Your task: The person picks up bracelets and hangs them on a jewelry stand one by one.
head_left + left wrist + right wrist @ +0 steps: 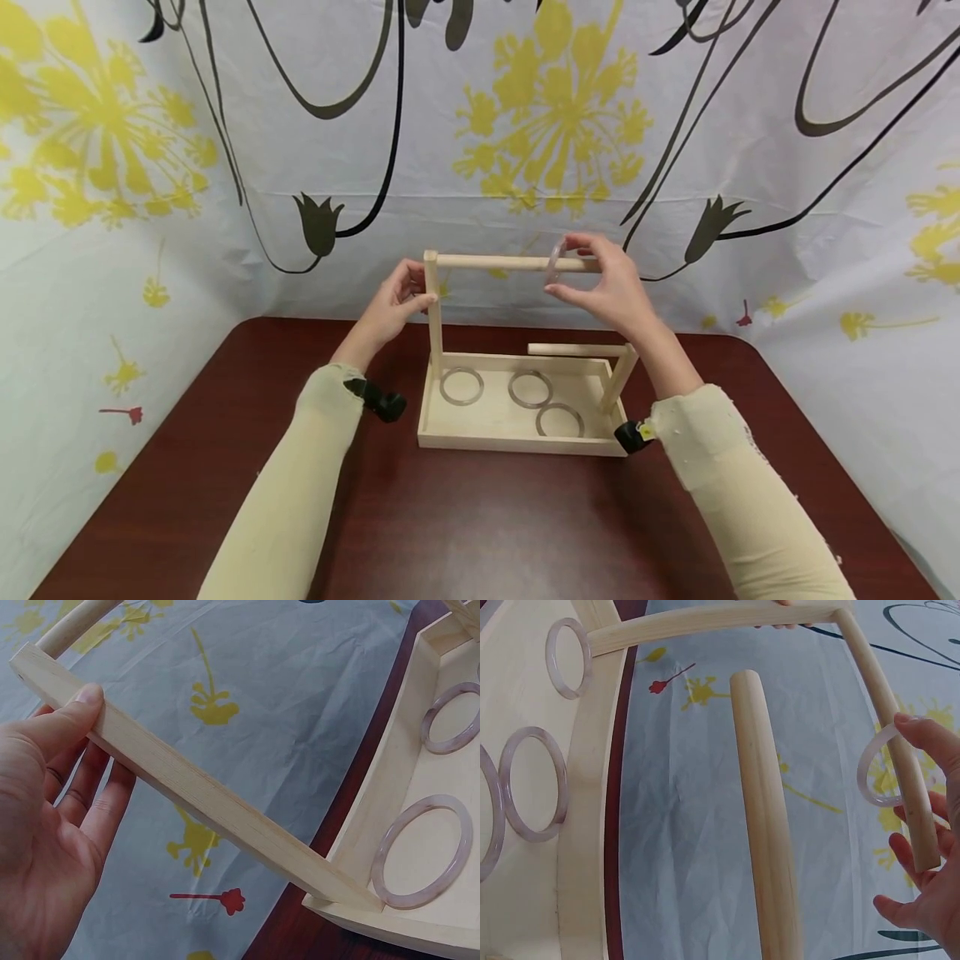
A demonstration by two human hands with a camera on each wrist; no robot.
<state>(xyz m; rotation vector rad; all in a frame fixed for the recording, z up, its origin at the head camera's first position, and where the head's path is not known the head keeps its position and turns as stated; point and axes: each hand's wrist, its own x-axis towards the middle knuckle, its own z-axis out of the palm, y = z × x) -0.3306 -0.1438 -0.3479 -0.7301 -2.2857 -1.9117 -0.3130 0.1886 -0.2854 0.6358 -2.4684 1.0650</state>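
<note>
My left hand (392, 307) grips the tall wooden post (434, 329) near its top, thumb on the near face and fingers behind, as the left wrist view shows. From that post an upper rod (487, 262) runs to the right. Between thumb and fingers my right hand (613, 287) pinches a pale lilac bangle (864, 771), which is around the upper rod near its free end. Three similar bangles lie flat in the wooden tray (517, 445) below: one at the left (442, 387), one in the middle (510, 390) and one nearer the front (582, 421).
A lower rod (573, 350) on a short post (619, 379) rises from the tray's right side and points left. The stand is on a dark red-brown table (480, 517). Behind it hangs a white cloth (360, 283) with yellow and dark flower prints.
</note>
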